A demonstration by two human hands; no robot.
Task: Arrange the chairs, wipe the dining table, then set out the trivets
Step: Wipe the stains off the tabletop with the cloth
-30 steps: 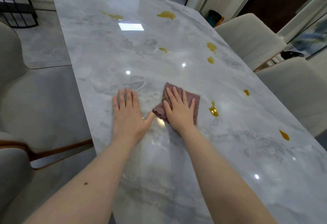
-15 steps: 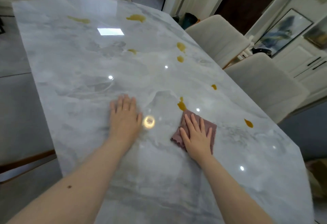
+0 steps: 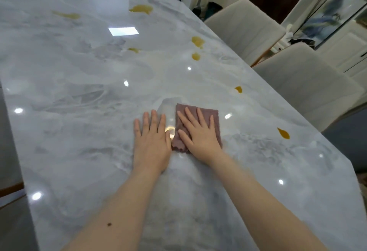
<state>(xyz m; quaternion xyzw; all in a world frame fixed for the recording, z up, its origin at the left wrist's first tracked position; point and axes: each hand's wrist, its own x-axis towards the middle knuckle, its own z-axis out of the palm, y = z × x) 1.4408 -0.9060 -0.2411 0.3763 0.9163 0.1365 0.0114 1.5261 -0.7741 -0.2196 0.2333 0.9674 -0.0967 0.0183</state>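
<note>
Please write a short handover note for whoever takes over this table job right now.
Left hand: flat on the bare dining table, holding nothing.
Right hand: fingers straight, pressing the mauve cloth onto the tabletop mid-wipe.
Done: chairs on the right stand close to the table edge.
Left: seven amber spills remain, nearest ones at and, others farther up the table. No trivets in view; set them out after wiping.

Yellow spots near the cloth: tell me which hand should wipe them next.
Right. The right hand already presses flat on the cloth, and the nearest yellow spots lie on its side; the left hand rests bare on the table.
</note>
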